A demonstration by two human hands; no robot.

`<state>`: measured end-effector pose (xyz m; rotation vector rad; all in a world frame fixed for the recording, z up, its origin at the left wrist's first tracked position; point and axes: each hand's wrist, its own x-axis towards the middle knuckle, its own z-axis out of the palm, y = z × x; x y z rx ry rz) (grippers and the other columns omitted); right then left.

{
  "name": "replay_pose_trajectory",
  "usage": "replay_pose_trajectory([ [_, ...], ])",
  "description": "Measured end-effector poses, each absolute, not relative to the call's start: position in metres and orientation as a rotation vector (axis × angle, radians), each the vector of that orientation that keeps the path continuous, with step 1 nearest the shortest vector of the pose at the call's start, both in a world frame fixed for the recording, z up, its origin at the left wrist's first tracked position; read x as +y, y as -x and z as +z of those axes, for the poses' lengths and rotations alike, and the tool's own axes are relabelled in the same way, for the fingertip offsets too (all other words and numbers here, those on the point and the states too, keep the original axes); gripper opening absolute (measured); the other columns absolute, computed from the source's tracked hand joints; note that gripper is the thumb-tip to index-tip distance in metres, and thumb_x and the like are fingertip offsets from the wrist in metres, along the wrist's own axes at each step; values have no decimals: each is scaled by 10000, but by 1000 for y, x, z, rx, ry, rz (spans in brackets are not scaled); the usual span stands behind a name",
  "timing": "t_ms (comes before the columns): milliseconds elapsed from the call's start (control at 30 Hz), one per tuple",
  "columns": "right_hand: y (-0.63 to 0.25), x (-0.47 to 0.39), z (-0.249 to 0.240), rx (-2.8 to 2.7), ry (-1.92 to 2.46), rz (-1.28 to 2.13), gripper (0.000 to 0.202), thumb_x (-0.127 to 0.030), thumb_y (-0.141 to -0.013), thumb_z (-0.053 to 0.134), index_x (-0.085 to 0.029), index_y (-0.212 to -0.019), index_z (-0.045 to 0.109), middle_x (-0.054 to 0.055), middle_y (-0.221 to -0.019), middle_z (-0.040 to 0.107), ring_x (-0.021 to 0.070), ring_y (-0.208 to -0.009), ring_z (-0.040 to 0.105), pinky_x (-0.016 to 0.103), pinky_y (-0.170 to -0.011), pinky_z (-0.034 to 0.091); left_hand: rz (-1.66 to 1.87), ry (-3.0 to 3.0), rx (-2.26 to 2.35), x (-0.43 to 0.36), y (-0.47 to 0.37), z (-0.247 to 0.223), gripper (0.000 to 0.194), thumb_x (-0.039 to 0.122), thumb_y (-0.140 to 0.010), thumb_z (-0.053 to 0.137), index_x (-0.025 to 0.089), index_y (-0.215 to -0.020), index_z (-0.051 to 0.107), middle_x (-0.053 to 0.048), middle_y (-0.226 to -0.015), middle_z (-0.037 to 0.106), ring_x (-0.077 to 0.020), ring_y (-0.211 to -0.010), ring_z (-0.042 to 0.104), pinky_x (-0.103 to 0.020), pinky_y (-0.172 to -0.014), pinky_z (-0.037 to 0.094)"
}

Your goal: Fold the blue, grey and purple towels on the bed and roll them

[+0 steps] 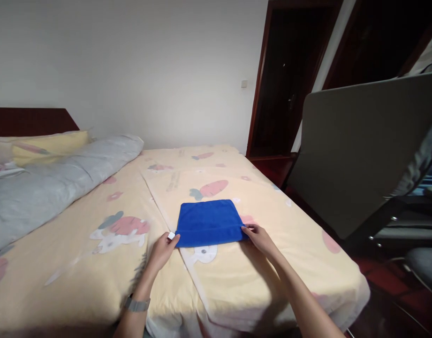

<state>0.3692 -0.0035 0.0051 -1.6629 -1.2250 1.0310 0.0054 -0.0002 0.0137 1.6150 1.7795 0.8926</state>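
Note:
A blue cloth [208, 218] lies flat on the bed, with a folded-over band along its near edge. My left hand [162, 251] pinches the near left corner between thumb and fingers, where a small white tag [171, 235] sticks out. At the near right corner, my right hand [260, 238] grips the same band with thumb and fingertips. Both hands rest low, close to the bed sheet. A metal watch band circles my left wrist.
The bed sheet [131, 272] is pale yellow with carrot and rabbit prints. A rolled grey quilt [68, 173] and a yellow pillow [50, 145] lie on the left. Right of the bed stand a large grey panel [363, 141] and dark furniture; a dark door [289, 80] is behind.

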Motion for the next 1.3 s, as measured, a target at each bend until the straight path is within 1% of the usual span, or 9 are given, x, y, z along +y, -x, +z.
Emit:
replay_pose_trajectory([
  [100,-368,-4,8,-1190,1588,1113,278,-394,-866,607,-167,-1012,671,39,-756,680,148,-584,602,238,-520,482,1006,-1518,1634,2,-7,14,467,668,-716,572,207,-745,502,37,-614,561,-148,-605,602,-243,-578,477],
  [233,-373,-9,11,-1145,1532,1175,238,-400,-815,662,-172,-884,650,33,-735,651,144,-598,590,252,-558,510,1098,-1411,1534,1,-7,17,530,642,-648,669,178,-878,560,23,-690,596,-145,-631,616,-258,-592,514],
  [367,-378,-14,13,-1123,1446,1215,279,-424,-759,716,-174,-751,591,12,-694,610,136,-621,574,245,-591,494,1099,-1360,1489,-5,-3,22,593,580,-650,720,156,-1052,619,26,-688,616,-122,-584,598,-242,-572,496],
  [500,-379,-19,15,-1111,1481,1245,369,-528,-764,709,-172,-779,611,-2,-610,570,131,-545,536,246,-534,449,1001,-1312,1453,-10,-2,21,595,554,-691,711,145,-1115,630,51,-588,589,-114,-524,578,-228,-542,459],
  [667,-374,-16,14,-1136,1604,1236,429,-597,-797,655,-174,-747,608,23,-579,588,144,-519,545,252,-509,440,938,-1330,1445,-8,-5,14,581,617,-713,663,132,-1033,632,41,-488,597,-136,-453,563,-239,-484,430],
  [900,-378,-18,22,-1146,1520,1190,377,-550,-776,676,-201,-714,549,-16,-553,534,135,-504,516,251,-503,427,993,-1327,1419,-13,-7,29,472,628,-713,679,163,-711,593,29,-508,585,-109,-450,541,-219,-469,385],
  [1033,-386,-28,22,-1166,1502,1231,354,-521,-746,704,-195,-757,567,-15,-593,549,135,-514,520,262,-520,438,993,-1270,1338,-25,-4,33,442,591,-733,689,157,-748,607,21,-528,588,-111,-467,555,-213,-462,374],
  [1167,-390,-34,8,-1179,1571,1284,392,-443,-689,764,-200,-926,568,-22,-658,586,125,-509,524,245,-489,426,874,-1274,1462,-33,2,19,498,600,-638,735,163,-849,620,53,-467,544,-127,-416,538,-212,-407,363],
  [1300,-393,-34,-5,-1352,1690,1105,329,-397,-739,720,-204,-962,573,7,-723,649,164,-619,605,250,-554,438,840,-1380,1631,-39,4,9,513,647,-647,677,175,-841,624,34,-508,576,-145,-431,550,-224,-391,383],
])
